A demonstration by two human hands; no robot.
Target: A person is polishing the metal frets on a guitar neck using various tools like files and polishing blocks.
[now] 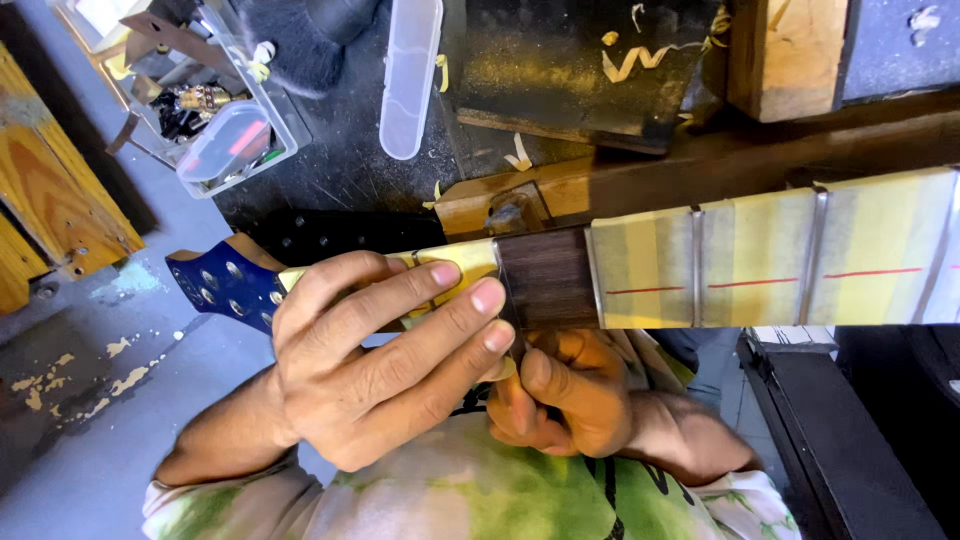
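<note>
Left hand point(385, 365) sits nearest, fingers wrapped over the guitar neck point(545, 275) w/ tips at the edge of its bare dark fret, clamped on it beside the blue headstock point(222, 285); right hand point(560, 400) is curled shut under the neck just below that dark fret, gripping something small I can't make out. Beyond the neck: yellow-taped frets w/ a red line point(780, 282), then table point(345, 165) w/ clear plastic parts box point(235, 140), clear lid point(410, 75) & wood block point(785, 55).
</note>
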